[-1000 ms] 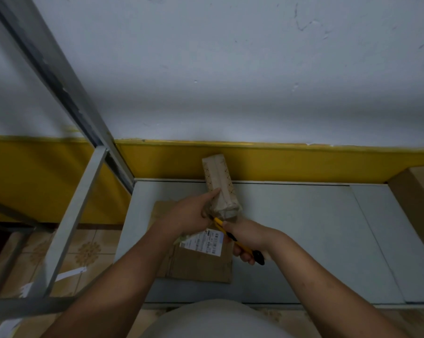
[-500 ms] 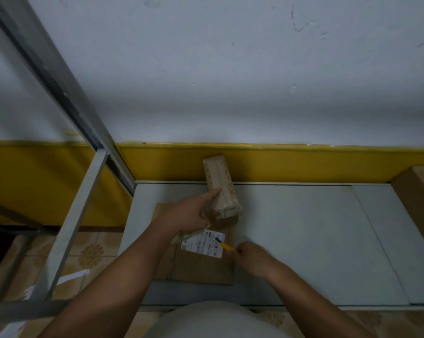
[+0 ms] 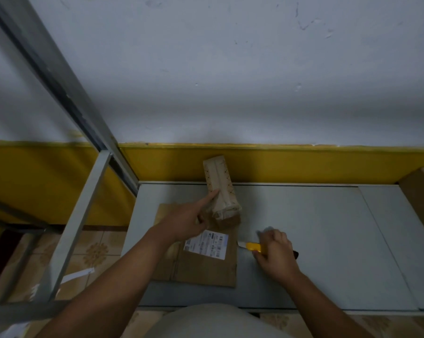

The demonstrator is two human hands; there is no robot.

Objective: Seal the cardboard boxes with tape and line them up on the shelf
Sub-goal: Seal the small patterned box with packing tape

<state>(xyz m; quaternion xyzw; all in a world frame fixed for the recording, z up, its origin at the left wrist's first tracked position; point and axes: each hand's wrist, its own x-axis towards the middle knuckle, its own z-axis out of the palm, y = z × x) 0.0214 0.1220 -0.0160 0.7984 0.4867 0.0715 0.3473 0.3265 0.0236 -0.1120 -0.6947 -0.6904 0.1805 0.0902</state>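
Observation:
A narrow tan box (image 3: 219,184) wrapped in pale tape stands tilted on the grey shelf (image 3: 315,228), leaning toward the yellow wall band. My left hand (image 3: 189,222) holds its lower end, with the index finger stretched up along its left side and the other fingers curled. Under it lies a flattened brown cardboard piece (image 3: 206,269) with a white label (image 3: 207,243). My right hand (image 3: 275,254) grips a yellow utility knife (image 3: 251,247) low over the shelf, just right of the flat cardboard, blade pointing left.
Another brown cardboard box (image 3: 421,189) sits at the shelf's far right edge. A grey metal shelf frame (image 3: 84,203) rises on the left, with tiled floor and paper scraps (image 3: 76,275) below it. Bare shelf surface lies between my right hand and the right box.
My right hand has drawn the knife away from the narrow box's lower end, down and to the right onto the shelf. My left hand has stayed on the box.

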